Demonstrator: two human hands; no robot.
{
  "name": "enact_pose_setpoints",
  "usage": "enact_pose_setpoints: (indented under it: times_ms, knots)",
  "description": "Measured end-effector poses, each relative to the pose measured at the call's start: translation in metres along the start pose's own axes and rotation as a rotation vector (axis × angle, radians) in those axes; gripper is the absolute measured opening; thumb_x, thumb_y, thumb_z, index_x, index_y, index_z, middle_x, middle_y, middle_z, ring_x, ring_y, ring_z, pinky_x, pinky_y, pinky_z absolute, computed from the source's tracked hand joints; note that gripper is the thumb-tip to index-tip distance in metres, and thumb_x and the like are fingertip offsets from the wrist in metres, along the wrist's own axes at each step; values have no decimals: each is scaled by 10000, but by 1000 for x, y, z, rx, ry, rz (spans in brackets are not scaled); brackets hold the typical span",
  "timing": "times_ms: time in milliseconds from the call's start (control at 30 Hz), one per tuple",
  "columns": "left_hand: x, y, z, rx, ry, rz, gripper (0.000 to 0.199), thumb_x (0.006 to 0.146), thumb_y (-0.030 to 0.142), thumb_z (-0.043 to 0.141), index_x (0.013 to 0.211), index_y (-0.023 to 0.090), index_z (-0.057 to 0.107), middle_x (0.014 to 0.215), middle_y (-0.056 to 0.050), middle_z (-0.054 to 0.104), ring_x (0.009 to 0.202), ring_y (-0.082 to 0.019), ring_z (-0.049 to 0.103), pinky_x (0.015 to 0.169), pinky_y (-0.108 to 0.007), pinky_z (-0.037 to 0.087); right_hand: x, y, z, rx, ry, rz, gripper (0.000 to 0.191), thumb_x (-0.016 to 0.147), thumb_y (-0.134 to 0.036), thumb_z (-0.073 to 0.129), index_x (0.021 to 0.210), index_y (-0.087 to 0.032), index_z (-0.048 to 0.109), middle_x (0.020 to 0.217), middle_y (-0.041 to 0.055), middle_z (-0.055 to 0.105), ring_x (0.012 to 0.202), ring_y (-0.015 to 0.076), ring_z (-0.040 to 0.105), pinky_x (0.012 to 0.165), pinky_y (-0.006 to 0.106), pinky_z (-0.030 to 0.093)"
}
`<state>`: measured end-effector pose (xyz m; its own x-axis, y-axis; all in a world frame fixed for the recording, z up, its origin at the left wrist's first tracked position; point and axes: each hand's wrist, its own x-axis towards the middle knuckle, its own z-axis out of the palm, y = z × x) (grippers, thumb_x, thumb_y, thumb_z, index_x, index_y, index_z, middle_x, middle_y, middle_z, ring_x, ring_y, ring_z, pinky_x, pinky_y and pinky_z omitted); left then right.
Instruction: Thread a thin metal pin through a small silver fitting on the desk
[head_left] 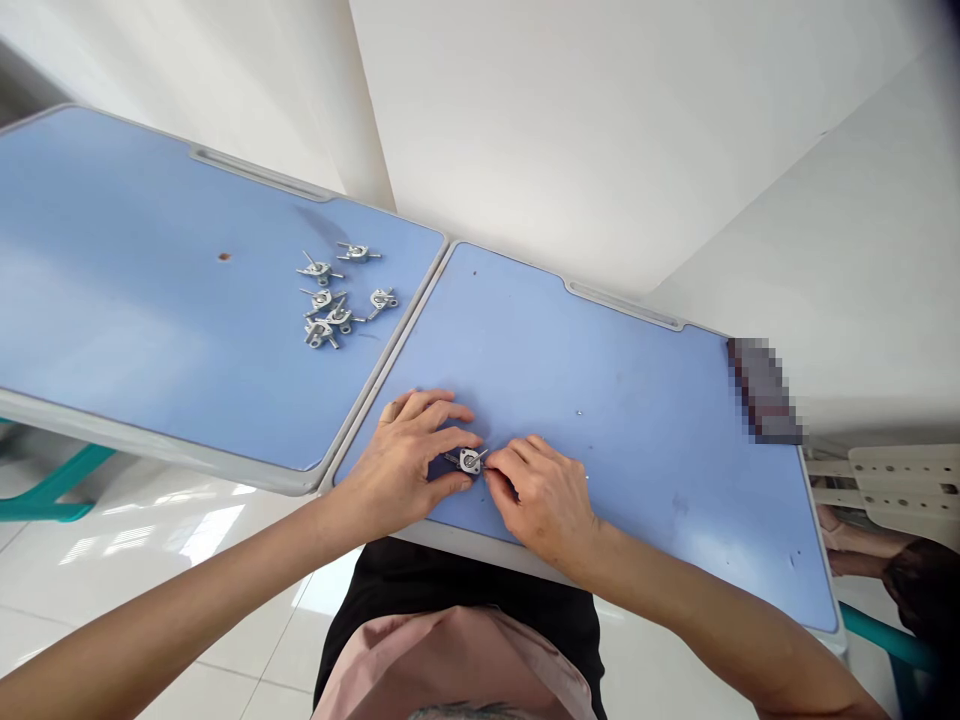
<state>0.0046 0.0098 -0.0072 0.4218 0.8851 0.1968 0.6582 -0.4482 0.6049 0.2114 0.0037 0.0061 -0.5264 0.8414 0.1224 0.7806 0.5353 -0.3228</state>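
Observation:
My left hand (409, 460) and my right hand (544, 495) meet on a blue desktop (585, 350), close together near its front edge. Between them sits a small cast-metal fitting (470, 460) with a round hole and thin pins. My left fingers hold it along with a dark strip-like piece (442, 464), and my right fingertips pinch it from the other side. A loose group of several similar metal fittings (330, 300) lies on the neighbouring blue desktop (187, 290), beyond my left hand's reach line.
The two grey-rimmed desks stand side by side, with teal legs and a white tiled floor below. A blurred patch (763, 390) covers the far right corner. Part of another person's arm (862, 545) shows beyond the right desk edge, beside a perforated white panel (900, 490).

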Motion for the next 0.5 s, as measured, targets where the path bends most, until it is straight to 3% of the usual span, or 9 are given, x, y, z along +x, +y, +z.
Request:
enact_pose_setpoints:
  times_ms: [200,500]
  knots:
    - [-2,-3,-4,-81,0,-11,179,870,199,653,1008,290,722,1207,-36,651,1275,-302,446,1042,-519,370,3,-4,-5,76,-26,61,70,906,-246,638,867,-209,684,797,-18,683,743,140,573,575,298,307]
    - [-2,-1,0,-51,56,-34,60,835,228,702,893,242,693,1160,-45,680,1254,-301,483,1024,-510,390,5,-5,-3,72,-16,75,81,894,-288,688,858,-215,680,818,-16,701,759,147,587,591,293,322]
